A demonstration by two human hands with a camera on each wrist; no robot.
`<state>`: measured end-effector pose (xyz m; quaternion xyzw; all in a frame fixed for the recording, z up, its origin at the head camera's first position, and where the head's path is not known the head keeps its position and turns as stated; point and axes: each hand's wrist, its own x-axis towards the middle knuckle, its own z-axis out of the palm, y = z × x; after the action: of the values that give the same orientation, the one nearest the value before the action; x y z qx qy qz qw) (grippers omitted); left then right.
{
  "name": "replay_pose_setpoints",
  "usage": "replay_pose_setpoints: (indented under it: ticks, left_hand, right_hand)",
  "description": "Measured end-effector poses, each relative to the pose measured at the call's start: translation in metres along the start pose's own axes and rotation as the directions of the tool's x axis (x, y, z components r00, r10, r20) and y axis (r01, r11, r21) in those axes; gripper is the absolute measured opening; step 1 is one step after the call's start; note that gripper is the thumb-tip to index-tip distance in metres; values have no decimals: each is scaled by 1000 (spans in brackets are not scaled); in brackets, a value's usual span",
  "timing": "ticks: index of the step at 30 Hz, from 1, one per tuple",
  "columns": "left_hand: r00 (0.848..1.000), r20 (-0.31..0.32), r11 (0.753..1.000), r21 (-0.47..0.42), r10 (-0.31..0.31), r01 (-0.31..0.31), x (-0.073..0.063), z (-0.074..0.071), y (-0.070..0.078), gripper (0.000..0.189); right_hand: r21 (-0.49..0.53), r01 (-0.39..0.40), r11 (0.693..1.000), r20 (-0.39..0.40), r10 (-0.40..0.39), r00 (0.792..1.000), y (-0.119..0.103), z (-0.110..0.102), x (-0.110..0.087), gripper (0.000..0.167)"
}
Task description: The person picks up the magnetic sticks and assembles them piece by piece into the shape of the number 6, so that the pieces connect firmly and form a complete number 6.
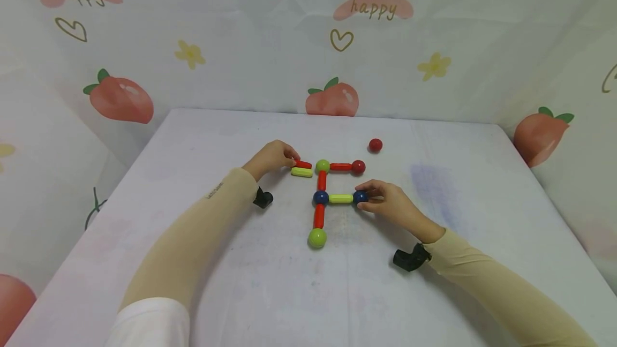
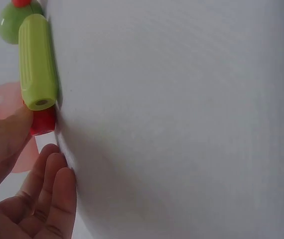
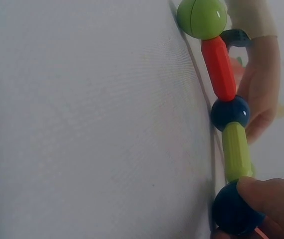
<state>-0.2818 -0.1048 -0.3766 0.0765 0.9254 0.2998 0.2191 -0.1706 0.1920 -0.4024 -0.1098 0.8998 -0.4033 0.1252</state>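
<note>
Magnetic balls and rods lie joined on the table in an F-like shape: a green ball [image 1: 323,165], red rods [image 1: 318,216], a middle blue ball [image 1: 321,197] and a bottom green ball [image 1: 317,238]. My right hand [image 1: 392,205] pinches the blue ball [image 1: 360,197] at the free end of a yellow-green rod [image 1: 340,198]. In the right wrist view, the thumb presses that blue ball [image 3: 236,209]. Left of the shape, my left hand [image 1: 273,158] pinches the end of a loose red rod [image 1: 302,164]. A loose yellow-green rod [image 2: 37,64] lies beside it, partly covering it in the left wrist view.
A single red ball [image 1: 375,145] sits apart at the back right of the table [image 1: 270,293]. Another red ball [image 1: 358,167] ends the shape's top arm. Behind the table hangs a cloth [image 1: 260,31] printed with fruit and flowers.
</note>
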Motion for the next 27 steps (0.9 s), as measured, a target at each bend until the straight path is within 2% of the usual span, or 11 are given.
replay_pose_setpoints:
  ticks: [11, 17, 22, 27]
  left_hand:
    - [997, -66, 999, 15, 39, -38, -2, 1, -4, 20]
    - [994, -105, 999, 10, 40, -39, -6, 1, -10, 21]
    - [992, -119, 998, -21, 51, -54, -17, 1, -10, 22]
    - [991, -102, 995, -46, 85, -90, -36, 3, -5, 23]
  right_hand:
    - [-3, -5, 1000, 3, 5, 1000, -1, 1, 1, 39]
    - [-4, 5, 1000, 2, -5, 1000, 0, 1, 1, 38]
    - [-9, 5, 1000, 3, -5, 1000, -1, 1, 1, 37]
    - [-18, 0, 1000, -3, 0, 1000, -2, 1, 0, 38]
